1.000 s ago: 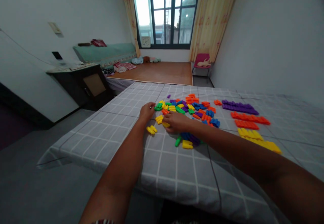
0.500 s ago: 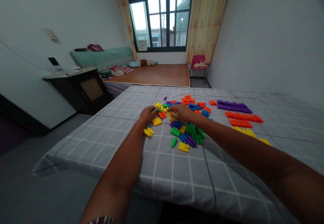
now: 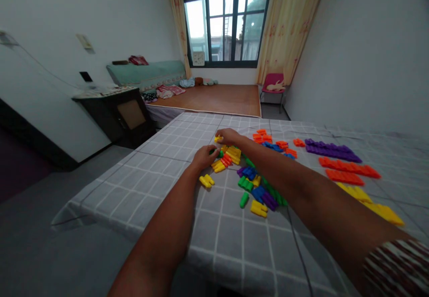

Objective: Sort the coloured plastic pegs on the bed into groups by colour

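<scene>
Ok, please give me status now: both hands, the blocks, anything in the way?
Right hand at yellow block. Left hand at green block. Loose blocks spread on tablecloth; right forearm partly hides them.

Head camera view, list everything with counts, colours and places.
Chunky plastic toy blocks: too many to count, mixed colours, mid-table.
Joined plastic block rows: several, purple, orange, yellow, table's right.
Checked cloth-covered table: one, grey, foreground.
Flat bed: one, brown top, below window.
Padded headboard: one, pale green, bed's left.
Crumpled fabric: several pieces, mixed colours, on bed.
Glass window: one, dark-framed, far wall.
Square clock: one, white, windowsill.
Floral curtains: two, yellow, flanking window.
Metal-legged chair: one, magenta, right of bed.
Wooden cabinet: one, dark, by left wall.
Left hand: one, bare, mid-table, holding green block.
Right hand: one, bare, beyond left hand, holding yellow block.
</scene>
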### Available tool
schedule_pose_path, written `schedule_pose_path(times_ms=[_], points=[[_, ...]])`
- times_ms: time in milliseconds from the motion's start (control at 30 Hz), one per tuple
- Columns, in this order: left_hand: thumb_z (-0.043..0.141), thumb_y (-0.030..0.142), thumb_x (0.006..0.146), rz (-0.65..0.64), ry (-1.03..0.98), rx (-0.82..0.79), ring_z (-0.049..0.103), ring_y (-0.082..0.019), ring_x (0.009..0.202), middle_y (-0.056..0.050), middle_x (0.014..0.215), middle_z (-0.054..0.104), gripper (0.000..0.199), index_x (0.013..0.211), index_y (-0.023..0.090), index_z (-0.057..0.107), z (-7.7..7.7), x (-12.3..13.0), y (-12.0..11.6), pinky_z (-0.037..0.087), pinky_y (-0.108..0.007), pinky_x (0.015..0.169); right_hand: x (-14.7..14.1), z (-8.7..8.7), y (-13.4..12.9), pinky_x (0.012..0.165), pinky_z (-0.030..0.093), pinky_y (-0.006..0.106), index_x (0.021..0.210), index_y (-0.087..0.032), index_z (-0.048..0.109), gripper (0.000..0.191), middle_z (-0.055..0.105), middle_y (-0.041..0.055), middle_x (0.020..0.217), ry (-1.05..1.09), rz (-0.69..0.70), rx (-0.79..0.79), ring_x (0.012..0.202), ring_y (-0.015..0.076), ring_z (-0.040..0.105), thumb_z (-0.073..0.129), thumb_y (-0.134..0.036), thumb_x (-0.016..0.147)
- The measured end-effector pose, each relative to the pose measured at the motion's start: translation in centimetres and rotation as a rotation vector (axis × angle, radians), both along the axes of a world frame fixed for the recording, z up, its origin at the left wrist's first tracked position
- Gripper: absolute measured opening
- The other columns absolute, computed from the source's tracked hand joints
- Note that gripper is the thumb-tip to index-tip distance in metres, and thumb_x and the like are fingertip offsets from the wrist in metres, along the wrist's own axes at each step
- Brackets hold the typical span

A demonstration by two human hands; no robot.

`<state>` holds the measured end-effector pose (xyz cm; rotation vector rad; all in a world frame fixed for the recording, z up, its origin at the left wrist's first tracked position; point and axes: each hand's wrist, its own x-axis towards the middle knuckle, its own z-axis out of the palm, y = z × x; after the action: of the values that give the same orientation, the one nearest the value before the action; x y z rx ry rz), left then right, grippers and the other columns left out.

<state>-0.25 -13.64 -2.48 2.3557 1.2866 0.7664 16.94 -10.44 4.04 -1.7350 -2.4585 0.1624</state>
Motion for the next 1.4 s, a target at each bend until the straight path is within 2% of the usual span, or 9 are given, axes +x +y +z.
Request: schedule_pose_path(times_ms=[100, 200, 367, 500, 600, 833, 1067, 1167, 1400], points=[[0.045, 0.048, 0.088, -0.009, 0.036, -0.001, 0.063, -0.019, 0.073, -0.007, 0.081, 0.073, 0.042, 0.091, 0.018, 0.074, 0.1, 0.1, -0.1, 0.045, -0.028, 0.067, 3.5, 1.4, -2.4, 0.085, 0.049, 0.030, 0.129, -0.018, 0.055, 0.050, 0.065, 0.0095, 0.124, 0.241, 0.076, 0.055, 0.098, 0.0176, 0.065, 0.068, -0.026, 0.081], [0.041, 0.050, 0.088, -0.018, 0.069, 0.008, 0.063, -0.019, 0.072, -0.007, 0.081, 0.072, 0.045, 0.091, 0.017, 0.073, 0.2, 0.2, 0.1, 0.043, -0.027, 0.064, 10.4, 3.2, -7.6, 0.080, 0.050, 0.029, 0.128, -0.019, 0.056, 0.054, 0.065, 0.0090, 0.121, 0.375, 0.126, -0.001, 0.090, 0.0162, 0.065, 0.072, -0.031, 0.077], [0.038, 0.056, 0.086, 0.022, 0.106, -0.001, 0.064, -0.021, 0.079, -0.006, 0.090, 0.073, 0.051, 0.097, 0.019, 0.071, 0.2, 0.4, 0.4, 0.044, -0.027, 0.066, 25.2, 5.4, -20.1, 0.080, 0.050, 0.031, 0.123, -0.021, 0.063, 0.053, 0.069, 0.0063, 0.105, 0.390, -0.205, -0.080, 0.088, 0.0188, 0.065, 0.072, -0.039, 0.074], [0.037, 0.060, 0.084, 0.054, 0.116, -0.034, 0.064, -0.022, 0.080, -0.005, 0.090, 0.073, 0.055, 0.101, 0.018, 0.069, 0.4, 0.5, 0.5, 0.045, -0.026, 0.065, 34.3, 4.5, -28.6, 0.079, 0.051, 0.034, 0.116, -0.021, 0.066, 0.053, 0.068, 0.0086, 0.109, 0.384, -0.506, -0.141, 0.087, 0.0203, 0.064, 0.071, -0.045, 0.070], [0.037, 0.062, 0.083, 0.073, 0.116, -0.045, 0.065, -0.022, 0.079, -0.005, 0.089, 0.073, 0.057, 0.101, 0.018, 0.069, 0.5, 0.5, 0.4, 0.046, -0.026, 0.065, 38.0, 2.2, -31.8, 0.078, 0.052, 0.036, 0.113, -0.021, 0.067, 0.055, 0.066, 0.0092, 0.115, 0.383, -0.564, -0.192, 0.085, 0.0207, 0.063, 0.072, -0.047, 0.065], [0.041, 0.063, 0.080, 0.108, 0.090, -0.077, 0.065, -0.024, 0.086, -0.006, 0.096, 0.074, 0.057, 0.103, 0.019, 0.068, 0.7, 0.4, 0.3, 0.049, -0.028, 0.073, 39.6, -2.1, -31.7, 0.078, 0.051, 0.035, 0.111, -0.018, 0.069, 0.062, 0.067, 0.0122, 0.114, 0.343, -0.531, -0.255, 0.087, 0.0234, 0.064, 0.073, -0.052, 0.059], [0.040, 0.064, 0.078, 0.094, 0.083, -0.099, 0.065, -0.024, 0.085, -0.006, 0.093, 0.074, 0.057, 0.100, 0.019, 0.067, 0.9, 0.4, 0.1, 0.050, -0.029, 0.072, 38.8, -1.7, -31.5, 0.081, 0.052, 0.037, 0.119, -0.020, 0.068, 0.064, 0.066, 0.0114, 0.121, 0.433, -0.435, -0.316, 0.089, 0.0234, 0.065, 0.070, -0.051, 0.063], [0.040, 0.064, 0.079, 0.081, 0.092, -0.084, 0.065, -0.024, 0.085, -0.006, 0.093, 0.073, 0.057, 0.099, 0.018, 0.068, 1.0, 0.4, 0.0, 0.049, -0.028, 0.072, 38.9, -1.6, -32.4, 0.082, 0.052, 0.038, 0.122, -0.020, 0.065, 0.066, 0.064, 0.0130, 0.123, 0.428, -0.472, -0.296, 0.091, 0.0244, 0.065, 0.068, -0.052, 0.065], [0.040, 0.063, 0.081, 0.042, 0.050, -0.074, 0.064, -0.022, 0.081, -0.006, 0.089, 0.073, 0.058, 0.096, 0.015, 0.070, 0.9, 0.4, -0.4, 0.048, -0.027, 0.070, 37.5, -3.6, -34.7, 0.079, 0.053, 0.037, 0.143, -0.020, 0.045, 0.095, 0.062, 0.0168, 0.121, 0.274, -0.513, -0.265, 0.087, 0.0260, 0.065, 0.074, -0.054, 0.060]])
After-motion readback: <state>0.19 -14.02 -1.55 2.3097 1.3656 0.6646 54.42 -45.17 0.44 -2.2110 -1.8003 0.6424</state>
